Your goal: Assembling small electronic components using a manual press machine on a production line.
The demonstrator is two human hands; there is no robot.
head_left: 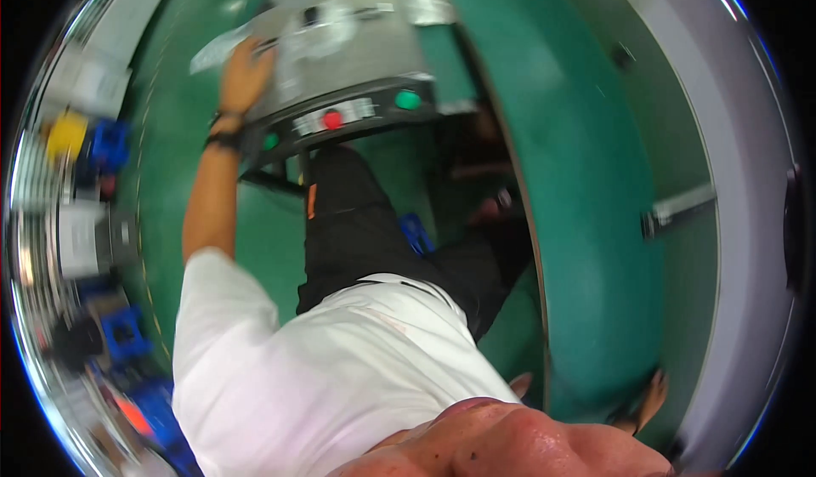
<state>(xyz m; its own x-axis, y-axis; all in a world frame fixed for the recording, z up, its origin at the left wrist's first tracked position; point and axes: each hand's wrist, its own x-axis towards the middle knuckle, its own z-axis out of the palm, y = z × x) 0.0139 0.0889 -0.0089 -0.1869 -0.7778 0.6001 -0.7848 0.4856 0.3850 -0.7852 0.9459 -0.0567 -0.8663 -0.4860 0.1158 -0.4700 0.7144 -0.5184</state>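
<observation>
My left hand [245,76], with dark bands at its wrist, reaches to the left side of a grey machine [387,48]. Its fingers are blurred, and I cannot make out whether they hold anything. Clear plastic film [217,49] lies beside that hand, and more crumpled clear plastic [327,31] rests on the machine's top. The front panel carries a red button [331,119] and a green button [408,99]. Far to the lower right, my right hand [653,400] lies with fingers stretched out at the green-topped table [586,222]; its forearm is mostly hidden.
A short grey bar-like object [680,209] sits at the table's right side. Blue and yellow bins [68,137] and a white box [81,239] line the left. Under the table edge a foot [489,212] shows. A blue object [415,235] lies on the green floor.
</observation>
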